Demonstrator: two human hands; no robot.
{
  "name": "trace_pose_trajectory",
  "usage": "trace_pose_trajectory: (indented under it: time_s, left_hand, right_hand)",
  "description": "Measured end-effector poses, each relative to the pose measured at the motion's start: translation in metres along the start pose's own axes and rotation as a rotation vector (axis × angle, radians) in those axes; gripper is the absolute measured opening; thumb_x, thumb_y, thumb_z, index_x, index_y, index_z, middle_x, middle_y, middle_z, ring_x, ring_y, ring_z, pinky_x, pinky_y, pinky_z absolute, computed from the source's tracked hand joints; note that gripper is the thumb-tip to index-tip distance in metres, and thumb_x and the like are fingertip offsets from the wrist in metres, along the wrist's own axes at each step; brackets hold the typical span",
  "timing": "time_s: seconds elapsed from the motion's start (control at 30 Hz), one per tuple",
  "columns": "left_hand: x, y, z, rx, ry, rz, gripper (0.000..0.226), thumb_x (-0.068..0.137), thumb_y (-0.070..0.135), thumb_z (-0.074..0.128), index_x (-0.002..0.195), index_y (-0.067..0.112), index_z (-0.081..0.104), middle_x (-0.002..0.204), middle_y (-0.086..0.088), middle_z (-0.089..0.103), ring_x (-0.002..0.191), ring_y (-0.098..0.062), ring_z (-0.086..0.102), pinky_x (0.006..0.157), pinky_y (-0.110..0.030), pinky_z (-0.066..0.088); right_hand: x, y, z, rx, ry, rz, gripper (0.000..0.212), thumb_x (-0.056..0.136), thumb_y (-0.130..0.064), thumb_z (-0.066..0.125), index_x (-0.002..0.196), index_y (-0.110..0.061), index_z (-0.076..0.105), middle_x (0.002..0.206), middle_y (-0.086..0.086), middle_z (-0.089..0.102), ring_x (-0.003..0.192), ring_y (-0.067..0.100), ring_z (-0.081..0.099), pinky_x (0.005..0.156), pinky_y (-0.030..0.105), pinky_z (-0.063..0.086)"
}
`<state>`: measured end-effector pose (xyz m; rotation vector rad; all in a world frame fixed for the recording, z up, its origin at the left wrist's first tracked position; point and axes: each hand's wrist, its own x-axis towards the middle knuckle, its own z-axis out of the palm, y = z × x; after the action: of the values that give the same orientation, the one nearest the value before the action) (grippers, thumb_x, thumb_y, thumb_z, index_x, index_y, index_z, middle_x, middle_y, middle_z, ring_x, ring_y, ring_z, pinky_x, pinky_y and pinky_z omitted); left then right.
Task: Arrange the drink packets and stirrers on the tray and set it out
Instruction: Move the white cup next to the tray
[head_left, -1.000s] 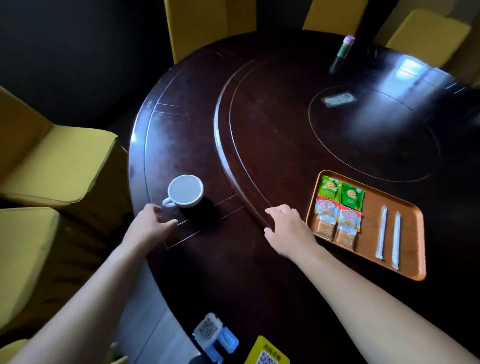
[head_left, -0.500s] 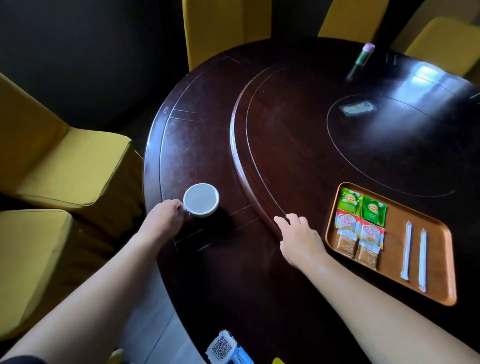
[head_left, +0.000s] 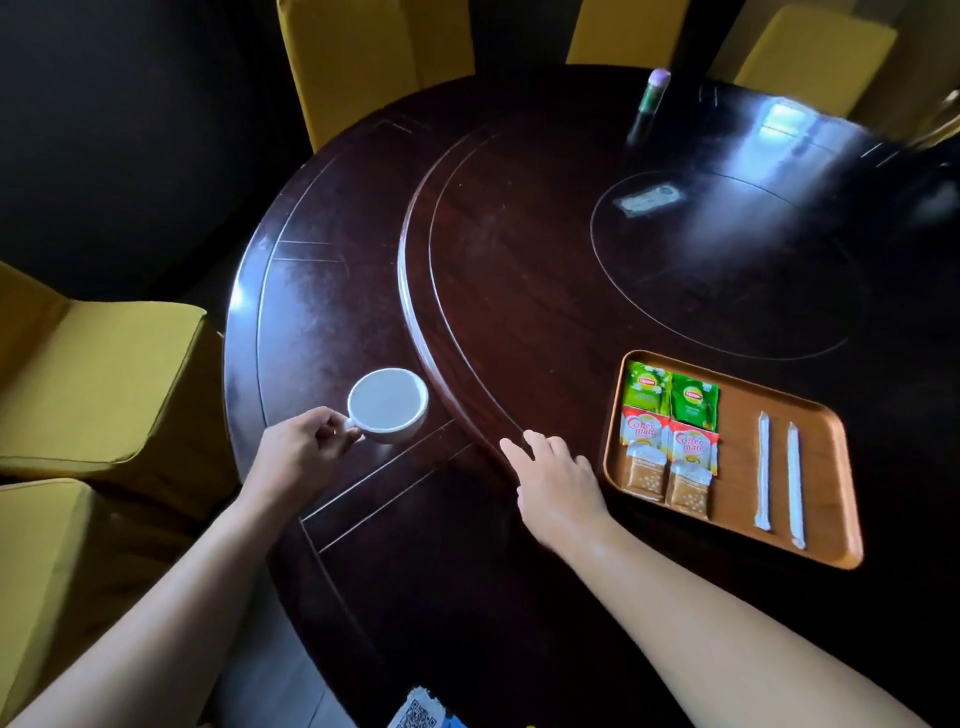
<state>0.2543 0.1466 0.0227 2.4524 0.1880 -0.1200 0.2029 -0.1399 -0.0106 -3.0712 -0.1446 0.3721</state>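
Note:
An orange tray (head_left: 826, 467) lies on the dark round table at the right. On its left half sit two green tea packets (head_left: 670, 397), two red-and-white creamer packets (head_left: 667, 439) and two brown packets (head_left: 665, 480) in neat rows. Two white wrapped stirrers (head_left: 777, 478) lie side by side on its right half. My right hand (head_left: 556, 480) rests flat on the table just left of the tray, fingers spread, holding nothing. My left hand (head_left: 301, 452) pinches the handle of a white cup (head_left: 387, 405) standing on the table's outer ring.
The table (head_left: 519, 249) has a raised inner turntable with a small card (head_left: 647, 199) and a green bottle (head_left: 653, 93) at the far side. Yellow chairs (head_left: 104, 374) stand around the table's left and far edges. A QR-code tag (head_left: 421, 714) shows at the bottom edge.
My left hand reached forward and closed on the cup's handle. My right hand stayed flat by the tray. The view shifted, so everything sits further right in frame.

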Motion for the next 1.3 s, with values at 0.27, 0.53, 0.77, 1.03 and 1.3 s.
trace_pose_trajectory:
  time_s: [0.27,0.53,0.77,1.03,1.3]
  left_hand:
    - [0.027,0.077,0.029,-0.096,-0.014,0.122,0.014,0.086,0.036,0.072,0.076,0.028,0.067,0.071,0.005,0.072,0.073,-0.015,0.066,0.070,-0.033,0.052]
    - [0.029,0.137,0.084,-0.100,-0.069,0.232,0.010,0.085,0.030,0.073,0.080,0.023,0.071,0.056,0.010,0.059,0.051,0.000,0.054,0.054,-0.020,0.042]
    - [0.025,0.152,0.118,-0.053,-0.129,0.240,0.007,0.085,0.027,0.071,0.082,0.022,0.073,0.066,0.001,0.070,0.063,-0.014,0.064,0.061,-0.030,0.052]
    - [0.022,0.152,0.130,-0.039,-0.142,0.277,0.011,0.087,0.029,0.069,0.082,0.020,0.073,0.069,0.003,0.071,0.065,-0.015,0.065,0.065,-0.031,0.052]
    - [0.025,0.145,0.133,-0.061,-0.229,0.262,0.025,0.079,0.039,0.078,0.095,0.024,0.066,0.088,0.008,0.071,0.081,-0.009,0.068,0.075,-0.030,0.055]
  right_hand:
    - [0.000,0.004,0.006,0.001,-0.003,-0.020,0.071,0.094,-0.016,0.058,0.154,-0.028,0.021,0.162,0.007,0.024,0.142,0.030,0.029,0.104,0.048,0.038]
    - [-0.002,0.010,0.008,0.037,0.032,-0.024,0.062,0.099,-0.018,0.049,0.154,-0.027,0.022,0.162,0.008,0.022,0.141,0.029,0.028,0.106,0.049,0.034]
    - [-0.004,0.012,0.007,0.067,0.076,-0.032,0.058,0.097,-0.018,0.050,0.151,-0.024,0.031,0.160,0.011,0.029,0.138,0.031,0.035,0.100,0.050,0.037]
    - [-0.006,0.019,0.015,0.116,0.117,-0.063,0.054,0.092,-0.018,0.060,0.144,-0.020,0.047,0.152,0.015,0.045,0.133,0.033,0.045,0.095,0.049,0.045]
    - [-0.039,0.034,0.019,0.247,0.191,-0.040,0.057,0.084,-0.007,0.066,0.138,-0.018,0.052,0.136,0.014,0.053,0.127,0.034,0.049,0.101,0.048,0.050]
